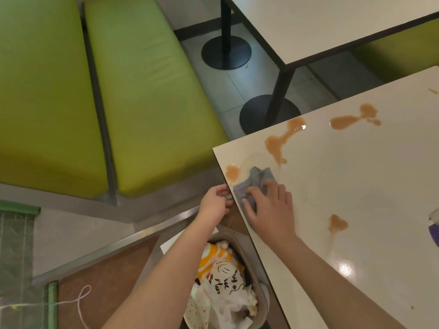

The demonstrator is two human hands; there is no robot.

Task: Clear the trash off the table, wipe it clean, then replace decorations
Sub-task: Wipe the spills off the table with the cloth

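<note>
Trash (pixel 221 283) already lay in the bin beside the table (pixel 356 210), brown spills (pixel 278 143) remained, and we pressed a cloth (pixel 254 184) under our right hand (pixel 268 207), left hand (pixel 216 203) loosely curled at the edge.

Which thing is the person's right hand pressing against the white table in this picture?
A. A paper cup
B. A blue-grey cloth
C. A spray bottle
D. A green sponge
B: the right hand lies on a crumpled blue-grey cloth near the corner of the table, beside brown spills, while the left hand is at the table's edge.
</note>
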